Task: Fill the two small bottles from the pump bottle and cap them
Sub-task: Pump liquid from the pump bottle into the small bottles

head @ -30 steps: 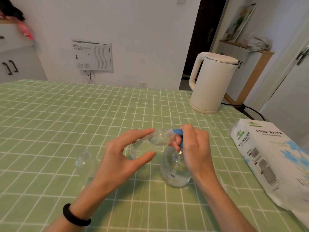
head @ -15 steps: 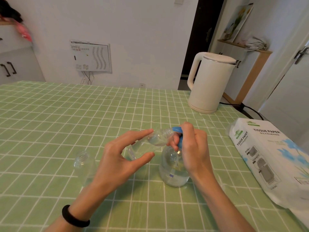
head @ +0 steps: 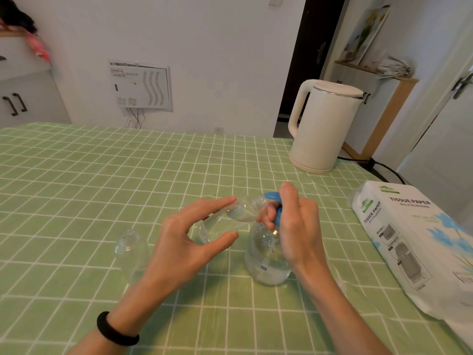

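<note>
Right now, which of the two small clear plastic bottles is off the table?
The small bottle pinched in the left hand, tilted with its mouth at the blue pump nozzle. The other bottle stands upright, uncapped, on the green tablecloth.

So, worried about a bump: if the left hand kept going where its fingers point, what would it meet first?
Probably the right hand gripping the blue pump head; the small bottle that the left hand holds would touch first.

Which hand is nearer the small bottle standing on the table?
Left. The left hand is right of the standing bottle, holding the other small bottle; the right hand is farther right, on the pump bottle.
</note>
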### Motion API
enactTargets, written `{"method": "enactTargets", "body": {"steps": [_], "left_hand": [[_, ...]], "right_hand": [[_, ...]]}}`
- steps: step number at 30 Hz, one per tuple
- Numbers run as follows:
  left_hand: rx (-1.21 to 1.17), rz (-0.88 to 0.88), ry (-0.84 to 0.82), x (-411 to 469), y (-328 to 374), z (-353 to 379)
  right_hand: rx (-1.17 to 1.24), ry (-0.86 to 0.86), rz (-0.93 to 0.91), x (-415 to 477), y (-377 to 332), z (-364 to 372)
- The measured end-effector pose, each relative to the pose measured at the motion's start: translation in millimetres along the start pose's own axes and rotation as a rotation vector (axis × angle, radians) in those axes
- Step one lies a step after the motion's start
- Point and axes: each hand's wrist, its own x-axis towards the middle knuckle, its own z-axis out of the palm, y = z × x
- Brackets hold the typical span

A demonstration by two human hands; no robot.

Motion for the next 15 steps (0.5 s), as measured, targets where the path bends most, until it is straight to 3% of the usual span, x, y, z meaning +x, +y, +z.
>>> {"method": "enactTargets", "body": {"steps": [15], "left_hand": [[0.003,-0.002,0.003,-0.1,1.6,-0.6]], "right_hand": [[0.003,0.003,0.001,-0.8,0.8,-1.2]]}}
